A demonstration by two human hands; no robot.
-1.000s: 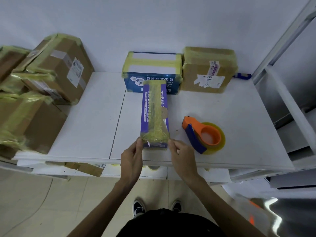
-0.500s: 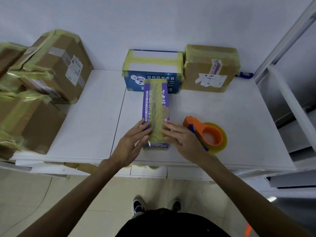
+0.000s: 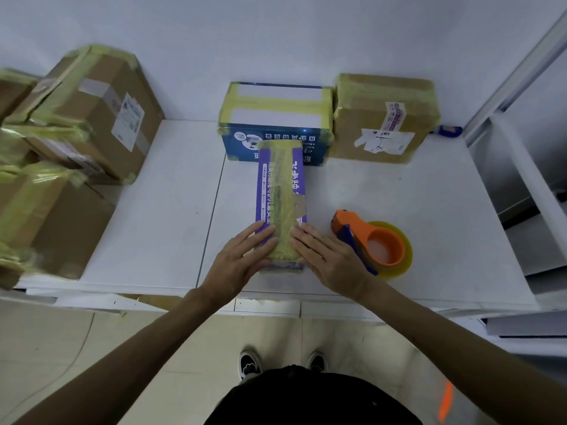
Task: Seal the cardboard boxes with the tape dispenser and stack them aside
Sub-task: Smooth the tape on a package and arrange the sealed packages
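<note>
The near end of the purple box (image 3: pixel 280 191) lies partly under the left hand (image 3: pixel 242 265) and right hand (image 3: pixel 328 259), the right hand covers the tape dispenser's (image 3: pixel 377 243) near-left edge, and the blurred stack of taped boxes (image 3: pixel 36 210) runs off the left edge.

Purple box (image 3: pixel 280 191) with yellowish tape, orange-and-blue tape dispenser (image 3: pixel 366 240), blue-and-white box (image 3: pixel 276 124), brown boxes (image 3: pixel 383 118).
</note>
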